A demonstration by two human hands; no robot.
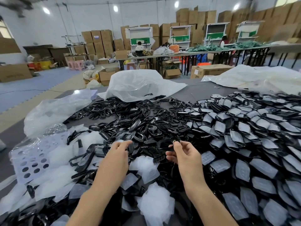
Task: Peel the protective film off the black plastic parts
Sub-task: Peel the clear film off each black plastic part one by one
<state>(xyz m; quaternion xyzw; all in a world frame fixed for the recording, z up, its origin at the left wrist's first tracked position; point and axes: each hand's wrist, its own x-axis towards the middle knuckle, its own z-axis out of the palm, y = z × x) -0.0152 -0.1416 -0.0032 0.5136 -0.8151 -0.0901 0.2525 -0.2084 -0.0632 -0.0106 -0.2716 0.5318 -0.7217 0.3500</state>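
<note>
Bright, even, cool indoor light. Source: round ceiling lamps [46,10] overhead, blown out to white; daylight from window [4,31] far left. Shadows soft and faint. Lamp glare near top of clear plastic bag [57,110]; small highlights on glossy black parts [146,128]. Wide-angle bend strong at edges. Top corners smeared; cardboard cartons [286,18] top right blurred. Centre fairly sharp, slight softness overall.

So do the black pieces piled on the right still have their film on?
On. The black parts there show cloudy grey film over their faces, unlike the bare glossy frames in the middle.
</note>
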